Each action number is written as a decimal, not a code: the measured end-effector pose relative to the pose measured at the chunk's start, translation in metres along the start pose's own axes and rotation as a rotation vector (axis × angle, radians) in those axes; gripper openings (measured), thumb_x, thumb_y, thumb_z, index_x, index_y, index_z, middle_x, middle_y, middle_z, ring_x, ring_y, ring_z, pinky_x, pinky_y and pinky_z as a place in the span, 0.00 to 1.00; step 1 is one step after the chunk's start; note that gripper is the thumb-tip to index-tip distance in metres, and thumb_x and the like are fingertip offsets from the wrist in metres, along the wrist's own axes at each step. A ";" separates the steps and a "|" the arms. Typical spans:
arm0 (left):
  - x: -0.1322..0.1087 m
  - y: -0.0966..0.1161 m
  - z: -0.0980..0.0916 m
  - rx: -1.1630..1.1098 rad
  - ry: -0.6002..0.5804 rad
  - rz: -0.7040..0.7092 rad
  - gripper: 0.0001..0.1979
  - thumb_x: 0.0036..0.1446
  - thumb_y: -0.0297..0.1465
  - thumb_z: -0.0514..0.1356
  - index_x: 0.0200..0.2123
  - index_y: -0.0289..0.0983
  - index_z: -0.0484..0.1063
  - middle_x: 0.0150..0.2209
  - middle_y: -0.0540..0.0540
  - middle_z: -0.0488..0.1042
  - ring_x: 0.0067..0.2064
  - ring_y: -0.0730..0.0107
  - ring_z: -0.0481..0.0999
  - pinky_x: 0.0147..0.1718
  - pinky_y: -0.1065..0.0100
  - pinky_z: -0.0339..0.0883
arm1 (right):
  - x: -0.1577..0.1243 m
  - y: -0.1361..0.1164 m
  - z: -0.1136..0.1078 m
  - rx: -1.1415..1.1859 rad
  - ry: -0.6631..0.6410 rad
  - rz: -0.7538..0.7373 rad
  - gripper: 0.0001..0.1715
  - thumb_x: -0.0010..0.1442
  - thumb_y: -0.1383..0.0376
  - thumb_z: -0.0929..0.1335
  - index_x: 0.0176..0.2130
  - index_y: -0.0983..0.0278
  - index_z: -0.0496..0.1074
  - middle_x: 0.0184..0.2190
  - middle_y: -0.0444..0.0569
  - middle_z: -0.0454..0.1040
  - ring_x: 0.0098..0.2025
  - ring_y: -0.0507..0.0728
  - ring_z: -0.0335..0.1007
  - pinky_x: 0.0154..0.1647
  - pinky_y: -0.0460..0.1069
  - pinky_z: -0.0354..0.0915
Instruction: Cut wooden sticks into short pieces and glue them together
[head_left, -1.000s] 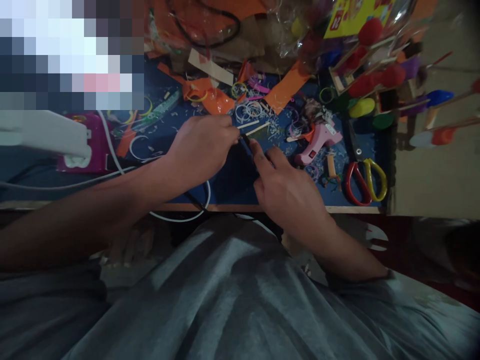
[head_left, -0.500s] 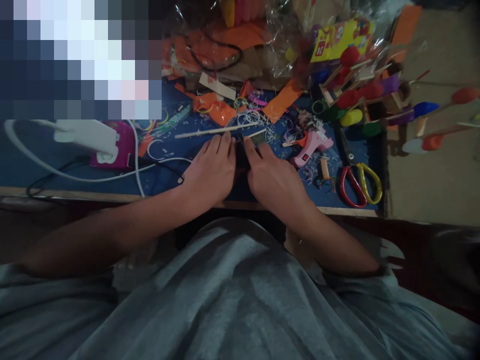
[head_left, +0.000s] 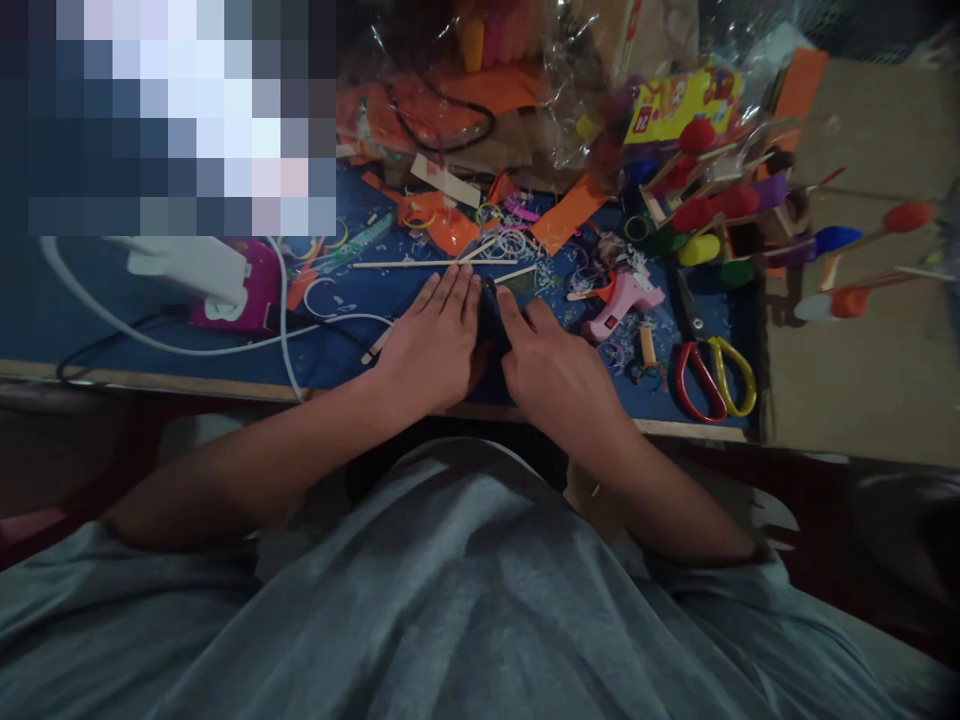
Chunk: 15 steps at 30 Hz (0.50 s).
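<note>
My left hand (head_left: 439, 335) lies flat on the blue tabletop, its fingers stretched forward and close together. Just past its fingertips is a thin wooden stick (head_left: 405, 265). Under the same hand's wrist side pokes the end of a flat craft stick (head_left: 373, 350). My right hand (head_left: 551, 355) is beside it, with the index finger pointing forward and the other fingers curled. A narrow dark thing (head_left: 491, 287) shows at that index fingertip; its kind is hidden in shadow. A shorter wooden stick (head_left: 517, 273) lies ahead of my right hand.
A pink glue gun (head_left: 624, 303) and scissors (head_left: 697, 350) with red and yellow handles lie to the right. A magenta power adapter (head_left: 259, 290) with white cables is on the left. Paper scraps and orange strips (head_left: 568, 213) litter the back, near colourful clay-topped sticks (head_left: 907, 216).
The left fingers have straightened and lie flatter. My right hand has drawn slightly back toward me, its index finger more extended. The camera view has shifted a little.
</note>
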<state>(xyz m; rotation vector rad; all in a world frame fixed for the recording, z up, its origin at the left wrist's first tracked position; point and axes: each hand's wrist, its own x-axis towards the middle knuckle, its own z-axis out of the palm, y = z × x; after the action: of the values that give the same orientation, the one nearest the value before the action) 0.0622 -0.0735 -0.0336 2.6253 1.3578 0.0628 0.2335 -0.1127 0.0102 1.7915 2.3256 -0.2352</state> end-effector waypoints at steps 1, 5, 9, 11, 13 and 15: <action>0.000 0.000 0.000 0.003 -0.006 -0.003 0.39 0.78 0.36 0.51 0.80 0.12 0.56 0.83 0.15 0.55 0.86 0.33 0.55 0.86 0.41 0.50 | -0.002 0.000 0.000 -0.006 -0.001 0.006 0.43 0.78 0.70 0.57 0.86 0.71 0.52 0.70 0.71 0.72 0.47 0.63 0.85 0.42 0.54 0.82; 0.000 0.001 0.001 -0.009 0.000 0.002 0.39 0.78 0.36 0.52 0.80 0.11 0.56 0.83 0.14 0.54 0.86 0.32 0.54 0.86 0.39 0.50 | 0.003 0.001 -0.004 -0.006 -0.023 0.001 0.43 0.78 0.71 0.56 0.86 0.72 0.51 0.72 0.74 0.71 0.49 0.64 0.85 0.44 0.55 0.82; 0.000 0.000 0.001 0.015 0.008 0.012 0.40 0.78 0.36 0.51 0.80 0.11 0.55 0.83 0.14 0.54 0.86 0.32 0.54 0.86 0.40 0.50 | 0.008 0.000 -0.007 0.007 -0.026 -0.024 0.44 0.77 0.73 0.55 0.86 0.75 0.50 0.74 0.76 0.68 0.51 0.65 0.84 0.47 0.56 0.82; 0.001 0.001 0.001 0.024 -0.004 0.011 0.39 0.78 0.36 0.51 0.80 0.10 0.55 0.83 0.14 0.54 0.86 0.31 0.54 0.86 0.41 0.49 | 0.006 0.000 -0.006 -0.007 -0.030 -0.016 0.43 0.77 0.72 0.55 0.86 0.74 0.50 0.73 0.76 0.69 0.49 0.65 0.84 0.46 0.56 0.82; 0.001 0.002 0.000 0.024 -0.016 0.001 0.40 0.78 0.35 0.51 0.80 0.09 0.55 0.83 0.14 0.54 0.86 0.31 0.54 0.86 0.41 0.48 | 0.003 -0.001 -0.005 -0.021 -0.038 0.006 0.43 0.79 0.70 0.55 0.86 0.73 0.50 0.72 0.74 0.70 0.48 0.64 0.84 0.44 0.56 0.82; 0.001 0.003 -0.001 0.019 -0.025 -0.009 0.40 0.77 0.36 0.52 0.80 0.10 0.55 0.83 0.15 0.53 0.87 0.32 0.53 0.86 0.41 0.48 | 0.004 -0.002 -0.004 -0.027 -0.043 0.024 0.43 0.79 0.70 0.55 0.86 0.72 0.50 0.72 0.73 0.70 0.49 0.65 0.85 0.45 0.56 0.82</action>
<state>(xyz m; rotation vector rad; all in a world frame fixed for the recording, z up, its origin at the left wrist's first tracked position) 0.0649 -0.0738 -0.0322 2.6268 1.3687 0.0162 0.2308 -0.1090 0.0128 1.7831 2.2653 -0.2360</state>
